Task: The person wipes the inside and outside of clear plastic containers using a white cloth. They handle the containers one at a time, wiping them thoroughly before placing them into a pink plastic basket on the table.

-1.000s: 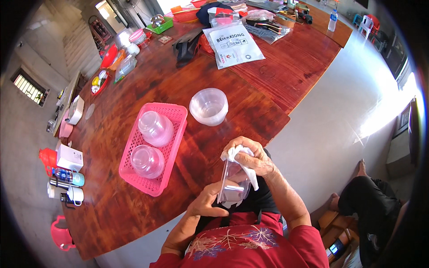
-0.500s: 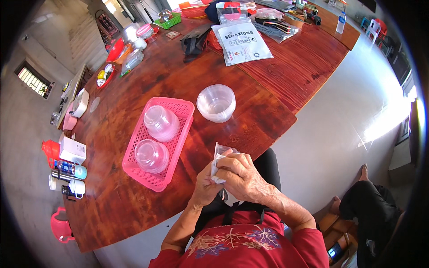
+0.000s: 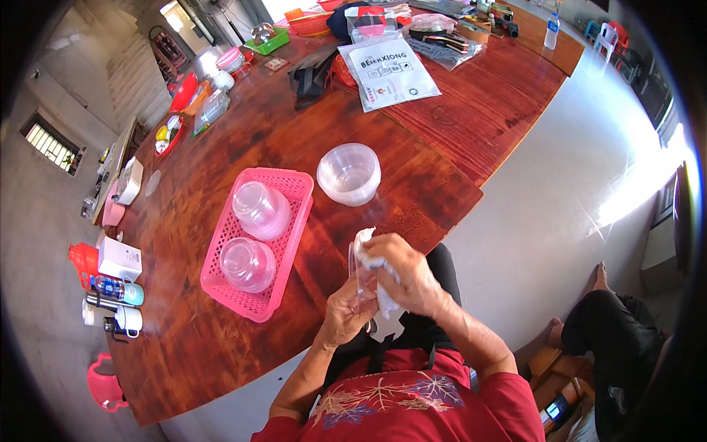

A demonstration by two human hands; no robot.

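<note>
Just off the table's near edge, my left hand [image 3: 345, 313] grips a clear plastic bowl [image 3: 353, 267] by its lower side. My right hand [image 3: 403, 271] is closed around a white cloth [image 3: 364, 241] and presses it against the bowl, with part of the cloth hanging below the fingers. Much of the bowl is hidden behind the cloth and fingers. Ahead of my hands stands a stack of clear plastic bowls [image 3: 349, 174], openings up. To the left, a pink perforated basket [image 3: 293, 175] holds two upside-down stacks of clear bowls [image 3: 248, 264].
White mugs [image 3: 129, 318], a flask and a white box [image 3: 119, 258] line the table's left edge. A white plastic bag [image 3: 388, 70], a green basket [image 3: 268, 40] and a water bottle [image 3: 551, 31] lie farther back. At right, another person's legs [image 3: 618, 346] show beside a wooden seat.
My right hand has moved slightly right, away from my left, and more of the cloth shows. My left hand has dropped a little lower on the bowl. The view has shifted slightly.
</note>
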